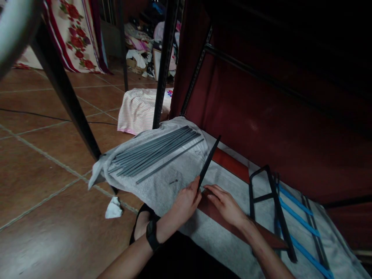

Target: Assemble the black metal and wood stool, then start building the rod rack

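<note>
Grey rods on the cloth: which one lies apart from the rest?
The single rod nearest the left hand; bare cloth shows between it and the bundle, where the others lie bunched together.

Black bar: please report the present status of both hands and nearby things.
Left hand grips black bar. Right hand close beside; whether its fingertips hold something, cannot tell. Grey rods lie on cloth nearby, apart from bar.

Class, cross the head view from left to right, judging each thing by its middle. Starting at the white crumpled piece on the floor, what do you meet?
White crumpled piece → bundle of grey rods → left hand → dark bar → right hand → black frame → blue strips.
</note>
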`<state>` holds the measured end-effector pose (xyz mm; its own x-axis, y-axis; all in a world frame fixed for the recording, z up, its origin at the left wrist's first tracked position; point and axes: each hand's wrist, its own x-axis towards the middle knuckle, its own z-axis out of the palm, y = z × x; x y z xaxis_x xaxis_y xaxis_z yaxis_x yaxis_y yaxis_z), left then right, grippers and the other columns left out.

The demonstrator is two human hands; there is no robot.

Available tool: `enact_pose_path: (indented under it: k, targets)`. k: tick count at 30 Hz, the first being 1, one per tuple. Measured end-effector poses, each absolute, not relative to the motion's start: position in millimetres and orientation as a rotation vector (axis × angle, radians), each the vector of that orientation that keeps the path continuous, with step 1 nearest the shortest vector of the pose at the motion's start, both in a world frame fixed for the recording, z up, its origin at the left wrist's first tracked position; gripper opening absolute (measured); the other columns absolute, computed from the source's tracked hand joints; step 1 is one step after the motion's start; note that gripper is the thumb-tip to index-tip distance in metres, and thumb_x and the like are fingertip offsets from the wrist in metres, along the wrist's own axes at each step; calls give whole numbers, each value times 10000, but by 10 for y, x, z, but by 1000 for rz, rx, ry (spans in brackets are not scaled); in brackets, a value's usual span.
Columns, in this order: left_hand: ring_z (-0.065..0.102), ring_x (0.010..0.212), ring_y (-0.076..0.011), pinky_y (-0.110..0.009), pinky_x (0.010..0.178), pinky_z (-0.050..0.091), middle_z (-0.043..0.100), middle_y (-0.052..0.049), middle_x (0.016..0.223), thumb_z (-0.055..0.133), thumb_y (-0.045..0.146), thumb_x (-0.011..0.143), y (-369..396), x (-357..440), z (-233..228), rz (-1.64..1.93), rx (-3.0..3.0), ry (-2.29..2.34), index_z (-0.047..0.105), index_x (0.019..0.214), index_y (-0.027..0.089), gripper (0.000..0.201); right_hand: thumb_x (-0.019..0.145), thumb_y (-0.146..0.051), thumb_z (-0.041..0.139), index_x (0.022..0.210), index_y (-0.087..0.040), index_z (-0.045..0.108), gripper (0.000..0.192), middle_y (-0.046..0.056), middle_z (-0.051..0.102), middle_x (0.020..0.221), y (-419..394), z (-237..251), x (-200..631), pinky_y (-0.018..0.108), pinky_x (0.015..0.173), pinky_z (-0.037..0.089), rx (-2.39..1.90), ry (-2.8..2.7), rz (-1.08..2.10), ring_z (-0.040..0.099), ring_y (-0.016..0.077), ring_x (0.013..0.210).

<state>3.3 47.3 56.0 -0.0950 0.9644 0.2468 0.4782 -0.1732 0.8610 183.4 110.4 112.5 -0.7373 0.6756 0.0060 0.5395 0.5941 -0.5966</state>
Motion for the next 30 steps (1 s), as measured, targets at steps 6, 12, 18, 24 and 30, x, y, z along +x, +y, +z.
enact_pose_path:
  k: [6,12,18,24,30]
  targets:
    - [728,1053,-267,-443,930,583,683,-218,1296,383,167,958,458,82,597,1111,1663,1665,372,1522,58,575,1028,-305,446,1367,-235,606,381,87,664,1318,1064,1043,1857,422,1082,512,-1005,-2598,800,644,227,1201]
    - [729,1038,-243,-402,886,600,693,-214,1275,378,119,957,457,78,615,1036,1786,1733,350,1514,48,562,1030,-298,434,1369,-241,606,385,88,668,1322,1053,1054,1851,421,1054,537,-1001,-2602,755,652,235,1196]
    - [730,1038,-252,-383,861,602,669,-229,1311,363,107,950,433,94,727,913,1837,1809,324,1523,21,581,1030,-291,433,1368,-266,613,383,71,677,1316,1030,1085,1838,400,1026,555,-1024,-2603,716,661,229,1182]
    - [721,1063,-250,-372,840,603,638,-238,1355,353,50,923,451,109,731,815,1929,1874,290,1549,40,629,1032,-295,433,1377,-262,604,386,77,666,1338,1088,1037,1880,405,1035,547,-1008,-2616,717,650,231,1202]
    - [716,1084,-237,-339,836,599,649,-227,1342,375,31,920,452,132,700,730,1984,1952,309,1535,38,619,1039,-338,447,1367,-271,620,376,74,674,1325,1117,1052,1912,394,1034,544,-979,-2605,755,642,227,1218]
